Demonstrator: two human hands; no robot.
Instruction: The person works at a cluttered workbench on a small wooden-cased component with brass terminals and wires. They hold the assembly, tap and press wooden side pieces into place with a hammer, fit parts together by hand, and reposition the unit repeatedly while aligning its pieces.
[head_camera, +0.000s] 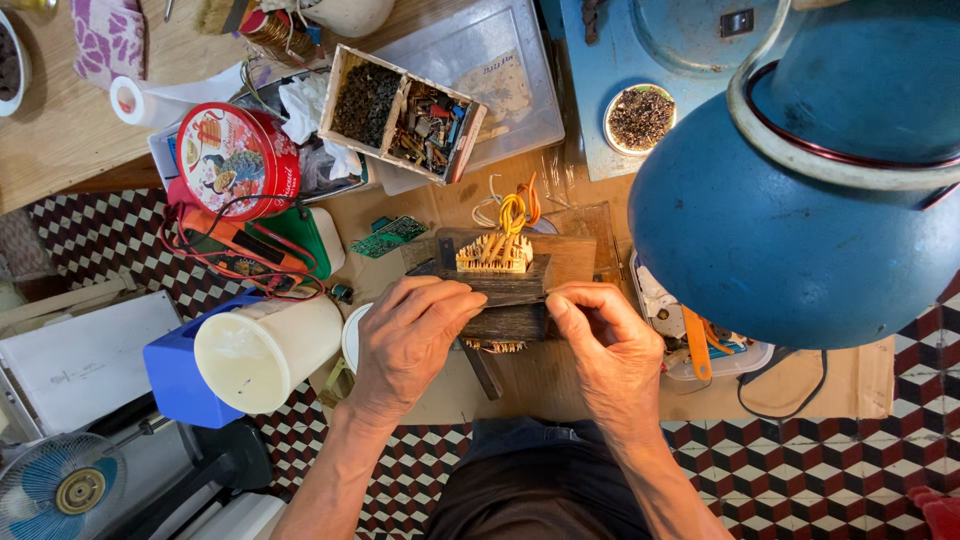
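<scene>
Both hands meet at the middle of the bench: the left hand (410, 335) and the right hand (610, 345) grip either end of a wooden block (505, 300). A wire coil (494, 254) sits on top of that block, just behind the fingers. Left of the left hand stands a plastic tub (265, 352); behind that, a round tin (237, 160). A divided box (400, 112) lies further back. To the right looms a big motor housing (790, 220).

We count 2 hands (410, 340), 1 coil block (497, 285), 1 red tin (236, 160), 1 white tub (268, 352), 1 split parts box (402, 112) w/ 2 compartments, 1 small dish (640, 118), 1 tape roll (128, 100), 1 fan (60, 488), 1 green circuit board (390, 236).
</scene>
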